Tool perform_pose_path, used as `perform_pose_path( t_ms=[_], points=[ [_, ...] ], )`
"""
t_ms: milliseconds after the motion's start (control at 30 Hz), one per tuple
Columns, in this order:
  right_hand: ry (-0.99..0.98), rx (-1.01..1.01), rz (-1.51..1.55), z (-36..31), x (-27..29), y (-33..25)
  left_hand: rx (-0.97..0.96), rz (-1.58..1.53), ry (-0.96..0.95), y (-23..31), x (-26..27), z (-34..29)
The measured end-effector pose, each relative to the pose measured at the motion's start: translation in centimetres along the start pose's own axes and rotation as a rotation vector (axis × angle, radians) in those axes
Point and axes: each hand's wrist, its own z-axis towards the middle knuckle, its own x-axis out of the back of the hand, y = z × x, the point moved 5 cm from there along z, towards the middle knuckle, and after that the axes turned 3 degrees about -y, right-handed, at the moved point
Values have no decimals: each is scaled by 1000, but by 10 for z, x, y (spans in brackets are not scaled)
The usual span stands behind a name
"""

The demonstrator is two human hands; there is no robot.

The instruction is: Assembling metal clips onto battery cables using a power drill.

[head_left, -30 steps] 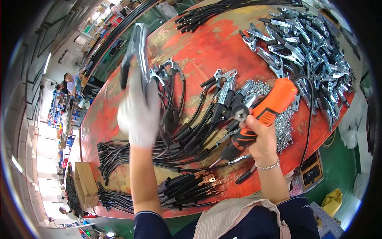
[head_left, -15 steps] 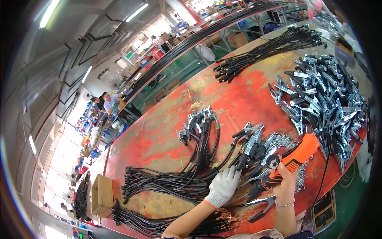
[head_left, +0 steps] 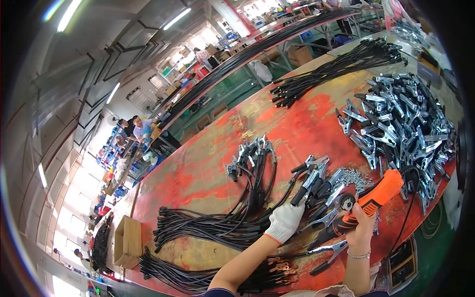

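The person's right hand (head_left: 360, 231) is wrapped around an orange-and-black power tool (head_left: 381, 193), whose orange end points up and to the right, away from the body, while its dark front end slants down and to the left, toward the table. A beaded bracelet (head_left: 359, 255) circles that wrist. The left hand (head_left: 286, 219), in a white knitted glove, is to the left of the tool with its fingers drawn together at the near end of a group of metal clamps (head_left: 312, 179) with black handles; whether the fingers are closed on a handle or only touch it cannot be told. This group lies just beyond the glove, to the left of the tool. A single clamp (head_left: 330, 255) lies below the tool, between the two forearms. Small metal fasteners (head_left: 352, 177) are heaped beyond the right hand, partly hidden by the tool, and a large pile of clamps (head_left: 398, 119) sits farther off to the right. Left of the glove, a bundle of black cables (head_left: 193, 225) stretches across the worn red table (head_left: 193, 180), and clamped cable ends (head_left: 255, 151) lie beyond it. A second cable bundle (head_left: 188, 274) with copper lugs (head_left: 282, 267) lies nearer the body, partly behind the left forearm. A cardboard box (head_left: 127, 242) stands at the table's left edge.
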Motion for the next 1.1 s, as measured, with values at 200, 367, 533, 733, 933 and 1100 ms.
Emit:
perform_pose_path(
  t_ms=[200, 367, 533, 733, 933, 1100],
  points=[
    [-27, 28, -4, -2, -4, -2, 190, -87, 40, 6, 1, -3],
    [-37, 1, -11, -7, -6, -2, 51, 69, -126, -2, -20, 14],
    [-28, 8, -10, -9, -6, -5, -239, 205, 118, 2, 23, -9],
    [-84, 14, -57, -7, -2, 0, -273, -637, 385, -45, 70, -26],
    [-103, -107, -63, -17, -17, 16, -64, -1484, -32, -42, 73, -86],
    [-199, -213, -118, -28, -27, 39, -98, -1580, -130, -39, 57, -109]
  ],
)
